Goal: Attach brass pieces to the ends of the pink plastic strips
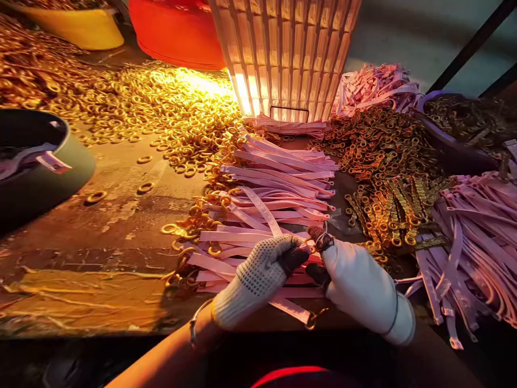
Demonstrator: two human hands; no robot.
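Note:
My left hand [258, 272], in a dotted white knit glove with dark fingertips, is closed on a pale pink strap [260, 207]. My right hand [359, 280], in a white glove with dark fingertips, pinches close beside it. A small gold metal piece [310, 245] shows between the fingertips; the gloves hide most of it. Below the hands a strap end [291, 309] sticks out with a gold ring [311, 321] on it. Under and behind the hands lies a row of pink straps [278, 167] with gold rings at their left ends.
Loose gold rings [181, 124] spread across the back left. A dark tub [76, 156] stands at left. Gold clasps [383, 140] and more pink straps [480, 231] lie at right. A ribbed panel [286, 54] rises behind, beside a red container [173, 32].

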